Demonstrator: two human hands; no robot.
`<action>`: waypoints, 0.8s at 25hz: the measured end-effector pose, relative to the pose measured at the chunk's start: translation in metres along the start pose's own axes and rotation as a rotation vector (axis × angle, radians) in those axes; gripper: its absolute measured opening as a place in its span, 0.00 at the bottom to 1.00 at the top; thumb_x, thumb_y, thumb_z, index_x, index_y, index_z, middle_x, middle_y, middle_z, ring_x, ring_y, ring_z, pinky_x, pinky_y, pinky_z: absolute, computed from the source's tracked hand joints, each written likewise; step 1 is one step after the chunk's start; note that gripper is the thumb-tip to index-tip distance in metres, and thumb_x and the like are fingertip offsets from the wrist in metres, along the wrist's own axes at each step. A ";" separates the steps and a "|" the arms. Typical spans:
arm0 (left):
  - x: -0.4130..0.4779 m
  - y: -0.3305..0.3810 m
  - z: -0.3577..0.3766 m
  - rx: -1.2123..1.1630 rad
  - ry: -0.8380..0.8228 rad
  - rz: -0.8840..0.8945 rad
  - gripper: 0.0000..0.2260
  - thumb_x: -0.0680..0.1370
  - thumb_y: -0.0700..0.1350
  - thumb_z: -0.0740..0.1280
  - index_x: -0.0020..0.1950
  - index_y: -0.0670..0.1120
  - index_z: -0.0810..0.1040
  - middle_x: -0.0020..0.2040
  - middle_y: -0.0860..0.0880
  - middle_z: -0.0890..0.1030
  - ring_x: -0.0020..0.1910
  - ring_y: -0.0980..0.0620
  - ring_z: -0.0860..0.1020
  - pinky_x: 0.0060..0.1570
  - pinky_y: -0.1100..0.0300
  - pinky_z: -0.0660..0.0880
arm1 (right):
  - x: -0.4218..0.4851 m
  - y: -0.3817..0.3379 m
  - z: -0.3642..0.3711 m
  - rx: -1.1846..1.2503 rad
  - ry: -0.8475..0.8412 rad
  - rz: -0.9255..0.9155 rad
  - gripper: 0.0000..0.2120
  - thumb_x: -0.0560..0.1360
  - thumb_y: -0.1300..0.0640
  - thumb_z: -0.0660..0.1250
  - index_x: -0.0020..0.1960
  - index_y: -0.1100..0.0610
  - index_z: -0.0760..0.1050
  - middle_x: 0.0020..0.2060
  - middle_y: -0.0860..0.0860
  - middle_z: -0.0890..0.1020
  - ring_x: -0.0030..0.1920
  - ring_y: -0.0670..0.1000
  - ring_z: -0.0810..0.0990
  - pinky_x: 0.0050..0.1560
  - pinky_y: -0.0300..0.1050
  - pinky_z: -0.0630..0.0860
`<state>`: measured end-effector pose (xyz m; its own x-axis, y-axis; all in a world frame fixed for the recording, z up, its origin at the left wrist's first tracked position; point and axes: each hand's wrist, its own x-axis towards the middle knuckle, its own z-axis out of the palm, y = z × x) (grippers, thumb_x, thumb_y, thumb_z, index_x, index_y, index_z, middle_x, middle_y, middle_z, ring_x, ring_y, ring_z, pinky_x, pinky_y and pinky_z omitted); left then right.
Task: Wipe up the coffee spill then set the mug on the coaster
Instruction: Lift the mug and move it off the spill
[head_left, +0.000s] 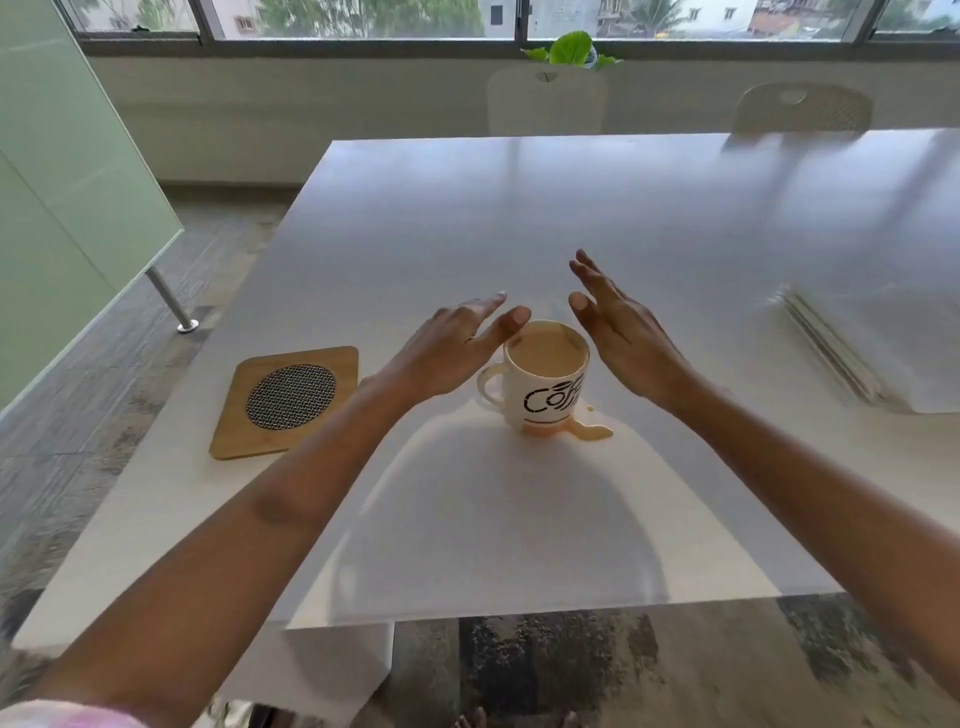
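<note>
**Head view**
- Mug (543, 379): white, lettered, nearly full. Stands upright on the worktop (519, 218), midway along the near edge and set back from it.
- Spill (587, 430): small pale puddle touching the mug's base on its near-right side.
- Coaster (288, 400): wooden with a mesh centre, toward the left edge, apart from the mug.
- Left hand (457, 348) and right hand (618, 332): flank the mug's rim, fingers straight, grip released, holding nothing. Whether the left thumb touches the rim cannot be told.
- Stack of white sheets (857, 343): at the right edge.
- Handling: probably take a sheet to wipe first. Lift the mug slowly and level, as the coffee sits close to the brim.
</note>
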<state>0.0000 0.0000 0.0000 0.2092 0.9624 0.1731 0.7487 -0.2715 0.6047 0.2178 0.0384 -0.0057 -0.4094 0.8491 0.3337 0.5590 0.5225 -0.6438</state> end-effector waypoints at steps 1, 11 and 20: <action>-0.001 -0.001 0.002 -0.042 -0.010 0.007 0.33 0.79 0.64 0.54 0.76 0.43 0.66 0.76 0.45 0.69 0.75 0.48 0.66 0.71 0.54 0.64 | -0.003 -0.001 0.001 0.028 -0.007 0.016 0.27 0.82 0.42 0.50 0.78 0.50 0.56 0.79 0.45 0.55 0.77 0.46 0.56 0.71 0.39 0.56; -0.012 -0.007 0.018 -0.199 -0.060 0.009 0.42 0.66 0.57 0.78 0.76 0.45 0.67 0.73 0.48 0.73 0.69 0.55 0.72 0.68 0.58 0.69 | -0.023 0.009 0.000 0.304 -0.248 0.075 0.33 0.76 0.39 0.60 0.77 0.48 0.57 0.76 0.46 0.64 0.74 0.40 0.63 0.72 0.42 0.63; -0.015 -0.010 0.028 -0.324 -0.025 0.020 0.38 0.63 0.51 0.82 0.71 0.48 0.73 0.64 0.53 0.81 0.63 0.60 0.78 0.66 0.60 0.74 | -0.025 0.021 -0.001 0.299 -0.331 0.048 0.49 0.63 0.44 0.77 0.77 0.51 0.57 0.72 0.43 0.69 0.69 0.40 0.70 0.66 0.30 0.67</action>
<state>0.0066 -0.0116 -0.0302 0.2401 0.9556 0.1709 0.5057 -0.2734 0.8182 0.2405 0.0286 -0.0272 -0.6240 0.7760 0.0914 0.3702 0.3966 -0.8400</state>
